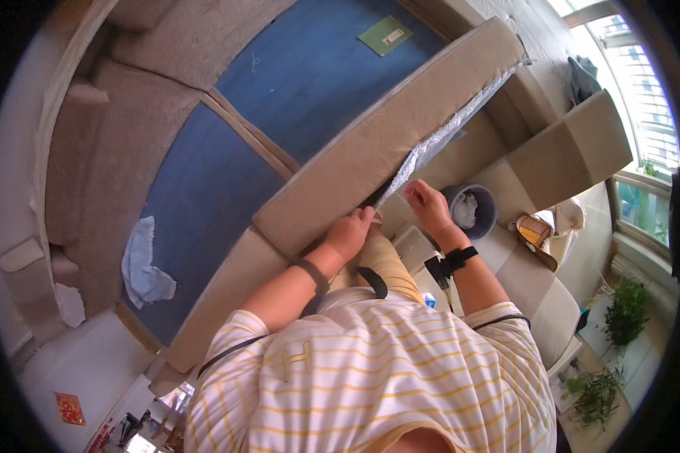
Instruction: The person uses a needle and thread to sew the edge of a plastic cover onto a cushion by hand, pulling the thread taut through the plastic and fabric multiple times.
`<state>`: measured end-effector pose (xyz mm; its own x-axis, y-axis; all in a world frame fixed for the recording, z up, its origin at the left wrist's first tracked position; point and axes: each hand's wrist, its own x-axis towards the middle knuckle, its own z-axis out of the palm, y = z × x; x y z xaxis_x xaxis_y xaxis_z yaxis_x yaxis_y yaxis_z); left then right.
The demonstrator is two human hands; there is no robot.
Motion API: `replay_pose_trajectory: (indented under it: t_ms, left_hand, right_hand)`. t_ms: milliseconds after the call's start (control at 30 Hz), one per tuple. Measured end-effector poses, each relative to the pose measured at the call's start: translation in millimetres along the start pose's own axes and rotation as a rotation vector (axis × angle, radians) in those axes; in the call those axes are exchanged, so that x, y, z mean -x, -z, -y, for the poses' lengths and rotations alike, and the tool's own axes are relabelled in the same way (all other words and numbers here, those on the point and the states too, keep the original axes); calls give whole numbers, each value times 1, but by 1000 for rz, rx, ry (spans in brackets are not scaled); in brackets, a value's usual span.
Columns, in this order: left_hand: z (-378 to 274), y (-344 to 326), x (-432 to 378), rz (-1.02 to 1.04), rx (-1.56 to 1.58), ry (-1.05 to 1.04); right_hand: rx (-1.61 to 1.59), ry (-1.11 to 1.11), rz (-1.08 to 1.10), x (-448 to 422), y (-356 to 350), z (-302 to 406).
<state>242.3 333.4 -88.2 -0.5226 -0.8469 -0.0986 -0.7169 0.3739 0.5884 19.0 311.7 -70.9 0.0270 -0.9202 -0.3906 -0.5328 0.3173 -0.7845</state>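
Note:
A long beige upholstered sofa section runs diagonally before me, with a strip of whitish fabric along its near edge. My left hand rests at that edge near the strip's lower end, fingers bent; whether it grips the fabric is hard to tell. My right hand is raised just right of the strip, fingertips drawn together, and whether something thin is between them cannot be made out. Behind the section lie blue panels of the sofa base.
A grey bin with white material inside stands right of my right hand. Beyond it are a checkered beige cushion and a bag. A light blue cloth and a green booklet lie on the blue panels.

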Motion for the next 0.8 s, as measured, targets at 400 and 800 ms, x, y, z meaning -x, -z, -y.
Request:
replay_pose_trajectory:
  t_ms: [400,800]
  left_hand:
    - [5,26,-7,111,-154,152]
    - [-5,47,-22,419,-271,114]
  right_hand:
    - [25,99,-42,-7,-11,4]
    - [150,96,-15,-15,-12,10]
